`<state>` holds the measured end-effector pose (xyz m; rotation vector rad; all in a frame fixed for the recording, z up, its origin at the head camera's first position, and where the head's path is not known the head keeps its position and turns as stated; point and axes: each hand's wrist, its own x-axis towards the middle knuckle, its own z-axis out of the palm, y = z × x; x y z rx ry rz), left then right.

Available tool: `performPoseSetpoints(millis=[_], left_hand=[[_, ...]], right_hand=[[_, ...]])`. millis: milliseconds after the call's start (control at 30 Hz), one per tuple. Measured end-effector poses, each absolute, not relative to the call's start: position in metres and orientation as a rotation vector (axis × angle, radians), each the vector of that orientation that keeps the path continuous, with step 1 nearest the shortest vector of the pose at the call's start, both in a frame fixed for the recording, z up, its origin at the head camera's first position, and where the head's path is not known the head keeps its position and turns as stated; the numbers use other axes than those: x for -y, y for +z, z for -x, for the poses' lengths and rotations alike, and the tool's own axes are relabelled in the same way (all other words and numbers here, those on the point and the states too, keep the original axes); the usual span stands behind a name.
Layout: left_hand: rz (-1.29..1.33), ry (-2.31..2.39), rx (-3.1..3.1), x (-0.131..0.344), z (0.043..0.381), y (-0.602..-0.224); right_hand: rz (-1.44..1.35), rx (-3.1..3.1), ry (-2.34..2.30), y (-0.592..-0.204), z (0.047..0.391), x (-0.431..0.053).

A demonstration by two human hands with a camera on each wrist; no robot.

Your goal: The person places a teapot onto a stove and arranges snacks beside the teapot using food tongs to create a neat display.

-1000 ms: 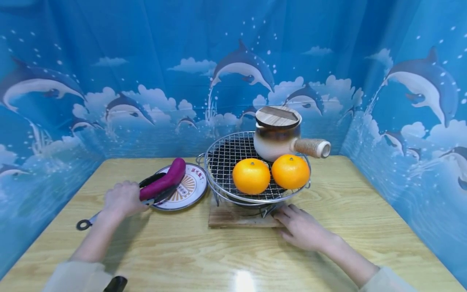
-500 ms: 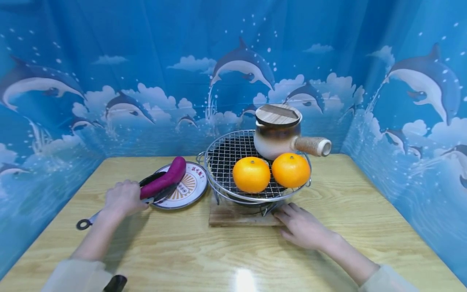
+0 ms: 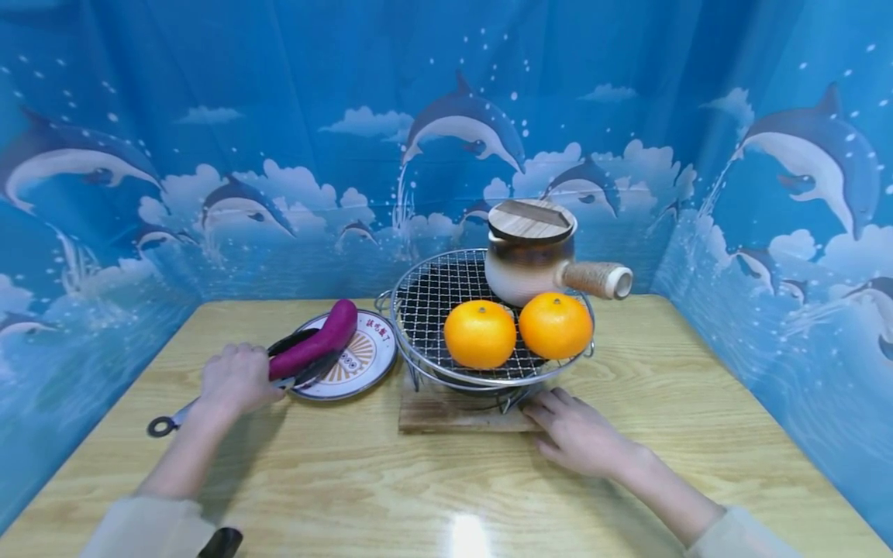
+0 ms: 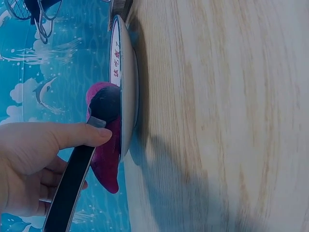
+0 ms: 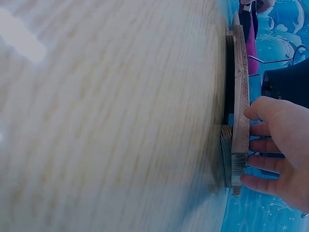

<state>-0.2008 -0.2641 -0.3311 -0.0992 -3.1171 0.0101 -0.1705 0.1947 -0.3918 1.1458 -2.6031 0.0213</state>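
Observation:
My left hand (image 3: 237,377) grips a pair of tongs (image 4: 72,186) with black heads and a ring at the handle's end. In the left wrist view the thumb lies along the handle. Between the tong heads is a purple sweet potato (image 3: 315,349), resting over the left side of a white patterned plate (image 3: 379,356); its near end sticks out past the rim. My right hand (image 3: 582,435) is at the front right corner of a wooden board (image 5: 240,106), its slightly bent fingertips against the board's edge and top.
On the board stands a small stove with a round wire grill (image 3: 436,298). Two oranges (image 3: 480,335) sit on the grill's front, and a clay pot (image 3: 523,267) with a wooden lid stands behind them, its handle pointing right. A dolphin-print curtain (image 3: 314,155) encloses the table.

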Motion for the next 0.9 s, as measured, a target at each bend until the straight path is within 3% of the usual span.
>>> performPoseSetpoints(millis=[900], left_hand=[[0.133,-0.012,3.085,0.2654,0.2010,-0.3366]], right_hand=[[-1.160,2.577,0.049,-0.3918,0.1713,-0.1957]])
